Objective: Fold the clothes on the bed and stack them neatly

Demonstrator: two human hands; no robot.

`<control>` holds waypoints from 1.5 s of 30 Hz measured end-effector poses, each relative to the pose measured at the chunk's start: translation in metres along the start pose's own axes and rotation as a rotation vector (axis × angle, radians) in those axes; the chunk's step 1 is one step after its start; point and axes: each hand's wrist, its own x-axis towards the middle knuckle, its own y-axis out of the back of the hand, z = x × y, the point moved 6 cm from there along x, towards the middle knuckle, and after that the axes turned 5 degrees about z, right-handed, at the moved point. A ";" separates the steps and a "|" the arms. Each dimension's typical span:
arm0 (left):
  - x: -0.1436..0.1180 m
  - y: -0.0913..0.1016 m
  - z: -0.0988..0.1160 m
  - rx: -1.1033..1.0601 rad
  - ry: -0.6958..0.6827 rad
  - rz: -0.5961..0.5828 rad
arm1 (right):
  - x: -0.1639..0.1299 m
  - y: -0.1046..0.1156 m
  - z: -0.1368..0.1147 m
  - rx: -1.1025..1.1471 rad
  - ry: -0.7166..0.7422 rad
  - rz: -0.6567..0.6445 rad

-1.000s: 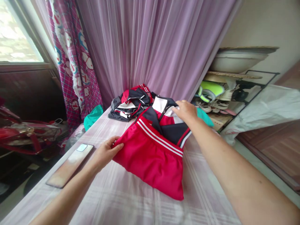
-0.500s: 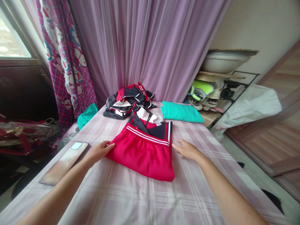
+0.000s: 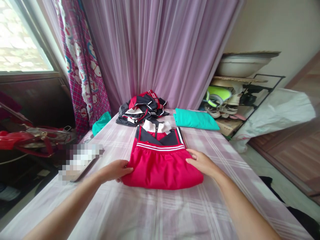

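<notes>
A folded track jacket (image 3: 162, 166) lies on the bed in front of me, its red lower part turned up with a white-striped band across it. Navy sleeves and a white collar show at its far end. My left hand (image 3: 118, 170) pinches the jacket's left edge, thumb on top and the other fingers partly hidden beneath. On the opposite side, my right hand (image 3: 201, 163) grips the right edge, with some of its fingers out of sight under the cloth.
Behind the jacket sit a heap of navy, red and white clothes (image 3: 142, 106) and a folded teal cloth (image 3: 196, 119). A pixelated flat object (image 3: 81, 163) rests near the left edge of the bed (image 3: 155, 213). A shoe rack (image 3: 262, 90) stands at right.
The jacket has turned and now lies straighter, its near right corner shifted right. My right hand, beside the jacket before, now holds its right edge. The view has shifted slightly.
</notes>
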 end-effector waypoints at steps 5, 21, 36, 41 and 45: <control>0.023 0.021 0.011 0.118 -0.068 0.245 | -0.002 0.016 0.013 -0.261 0.013 0.047; 0.058 0.007 0.029 0.110 -0.047 0.186 | 0.008 -0.008 -0.005 0.183 -0.127 -0.010; 0.055 0.020 0.016 0.146 -0.037 0.359 | 0.016 0.001 0.006 -0.323 -0.088 0.265; 0.041 0.022 0.026 0.232 -0.188 0.494 | -0.001 0.013 -0.015 -0.463 0.029 0.358; 0.019 -0.010 0.056 0.463 -0.556 0.612 | -0.023 -0.007 -0.048 -0.537 0.416 0.336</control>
